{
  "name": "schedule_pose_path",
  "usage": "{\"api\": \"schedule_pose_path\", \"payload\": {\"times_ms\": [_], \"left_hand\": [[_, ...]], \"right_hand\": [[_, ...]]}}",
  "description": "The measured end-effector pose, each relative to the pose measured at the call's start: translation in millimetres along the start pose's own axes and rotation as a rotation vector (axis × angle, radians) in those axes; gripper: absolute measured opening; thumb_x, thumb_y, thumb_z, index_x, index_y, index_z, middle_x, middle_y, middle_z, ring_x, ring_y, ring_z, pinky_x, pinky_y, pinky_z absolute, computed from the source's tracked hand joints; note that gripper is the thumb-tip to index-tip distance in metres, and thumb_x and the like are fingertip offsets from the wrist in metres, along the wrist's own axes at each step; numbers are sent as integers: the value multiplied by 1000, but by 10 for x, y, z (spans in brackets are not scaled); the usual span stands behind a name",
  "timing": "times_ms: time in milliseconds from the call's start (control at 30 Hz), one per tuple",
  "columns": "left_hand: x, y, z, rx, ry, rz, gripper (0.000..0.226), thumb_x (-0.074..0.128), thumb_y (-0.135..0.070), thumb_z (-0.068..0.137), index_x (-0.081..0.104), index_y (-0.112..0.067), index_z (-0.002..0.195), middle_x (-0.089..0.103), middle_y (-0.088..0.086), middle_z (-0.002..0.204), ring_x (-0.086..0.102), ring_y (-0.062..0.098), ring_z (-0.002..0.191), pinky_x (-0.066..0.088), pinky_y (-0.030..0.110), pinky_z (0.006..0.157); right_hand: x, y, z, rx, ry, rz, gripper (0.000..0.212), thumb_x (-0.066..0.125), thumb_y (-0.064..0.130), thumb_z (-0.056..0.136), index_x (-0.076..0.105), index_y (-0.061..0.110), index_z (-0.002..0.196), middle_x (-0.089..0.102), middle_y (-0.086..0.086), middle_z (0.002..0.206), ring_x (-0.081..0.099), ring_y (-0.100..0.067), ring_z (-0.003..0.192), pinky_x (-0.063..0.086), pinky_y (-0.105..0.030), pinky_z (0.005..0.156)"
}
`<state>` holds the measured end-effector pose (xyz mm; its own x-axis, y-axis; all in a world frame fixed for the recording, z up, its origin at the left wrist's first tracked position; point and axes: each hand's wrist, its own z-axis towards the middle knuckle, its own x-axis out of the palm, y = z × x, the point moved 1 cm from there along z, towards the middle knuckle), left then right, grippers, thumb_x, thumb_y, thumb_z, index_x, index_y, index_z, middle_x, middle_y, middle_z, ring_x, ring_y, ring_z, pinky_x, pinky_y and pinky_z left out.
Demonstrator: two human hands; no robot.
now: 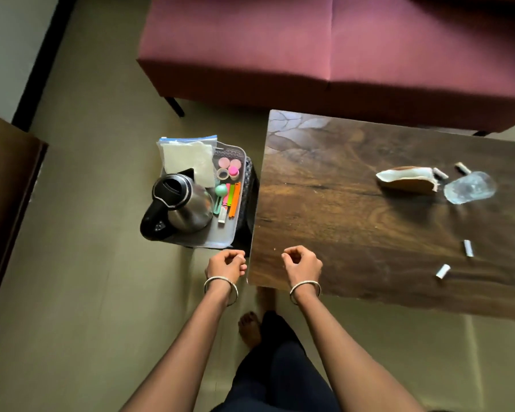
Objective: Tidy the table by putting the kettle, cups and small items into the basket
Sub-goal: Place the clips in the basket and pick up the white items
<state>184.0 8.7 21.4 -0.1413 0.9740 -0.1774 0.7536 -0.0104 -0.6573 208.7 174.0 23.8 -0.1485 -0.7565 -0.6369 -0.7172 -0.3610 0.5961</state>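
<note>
A steel kettle (180, 205) with a black handle stands in the grey basket (220, 240) on the floor, left of the wooden table (324, 209). A plastic zip bag (188, 157), pink caps (229, 166), a green ball (221, 190) and coloured clips (232, 199) also lie in the basket. On the table's right side a clear glass (470, 187) lies tipped beside a cream pouch (406, 178), with several small grey cylinders (468, 248) scattered around. My left hand (225, 264) hovers just below the basket, fingers curled, holding nothing. My right hand (302, 261) is curled over the table's near left corner, also holding nothing.
A maroon sofa (324, 46) runs along the far side of the table. A dark wooden piece of furniture (3, 203) stands at the left edge. My bare foot (250, 327) and dark trouser leg are on the floor below the table corner.
</note>
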Motion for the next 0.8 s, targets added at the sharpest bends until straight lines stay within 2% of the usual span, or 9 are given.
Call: {"api": "schedule_pose_path", "payload": {"times_ms": [133, 233, 433, 533, 600, 633, 733, 800], "left_hand": [[294, 71, -252, -2, 37, 116, 20, 54, 5, 90, 63, -8, 77, 59, 12, 71, 52, 12, 48, 47, 23, 51], [626, 90, -425, 14, 71, 167, 24, 55, 4, 90, 62, -10, 73, 60, 11, 73, 54, 16, 53, 46, 23, 50], [1458, 240, -867, 47, 130, 248, 21, 55, 3, 90, 64, -8, 75, 62, 14, 78, 57, 19, 58, 49, 27, 54], [2008, 349, -1181, 50, 134, 270, 18, 56, 1, 89, 65, -8, 77, 64, 14, 78, 59, 18, 57, 51, 26, 53], [2349, 408, -1376, 48, 139, 273, 15, 57, 1, 88, 67, -8, 80, 64, 13, 78, 60, 16, 56, 51, 21, 51], [2539, 443, -1480, 44, 142, 272, 14, 57, 1, 88, 67, -7, 82, 65, 13, 77, 60, 16, 56, 52, 21, 51], [3042, 551, -1726, 28, 159, 283, 14, 57, 1, 88, 68, -6, 84, 65, 13, 78, 60, 18, 57, 53, 27, 55], [3317, 592, -1820, 14, 178, 289, 16, 57, 1, 88, 68, -8, 80, 64, 13, 77, 59, 19, 56, 52, 27, 55]], "right_hand": [[-510, -299, -34, 77, -89, 72, 6, 72, 15, 83, 77, 17, 86, 76, -3, 82, 66, -21, 79, 47, -27, 79], [-911, -521, -26, 103, -161, 116, 7, 71, 14, 84, 77, 16, 86, 76, -2, 83, 59, -16, 77, 37, -21, 71], [-1727, -1079, 40, 121, -212, 162, 6, 72, 12, 83, 77, 14, 84, 75, -3, 80, 52, -3, 64, 30, -15, 66], [-2206, -1456, 179, 141, -201, 184, 6, 74, 10, 82, 76, 11, 87, 75, -6, 79, 64, -18, 72, 33, -8, 65], [-2506, -1689, 298, 154, -195, 182, 7, 75, 11, 82, 76, 10, 89, 74, -7, 78, 63, -21, 74, 34, -1, 68], [-2677, -1812, 368, 165, -196, 184, 7, 75, 11, 82, 76, 11, 89, 73, -5, 76, 63, -21, 75, 36, -3, 70], [-3117, -2134, 573, 203, -216, 208, 4, 75, 12, 82, 76, 12, 86, 68, -2, 70, 67, -26, 78, 50, -30, 84], [-3347, -2303, 688, 231, -230, 235, 3, 74, 13, 82, 75, 14, 84, 71, -5, 70, 69, -30, 81, 54, -37, 83]]}}
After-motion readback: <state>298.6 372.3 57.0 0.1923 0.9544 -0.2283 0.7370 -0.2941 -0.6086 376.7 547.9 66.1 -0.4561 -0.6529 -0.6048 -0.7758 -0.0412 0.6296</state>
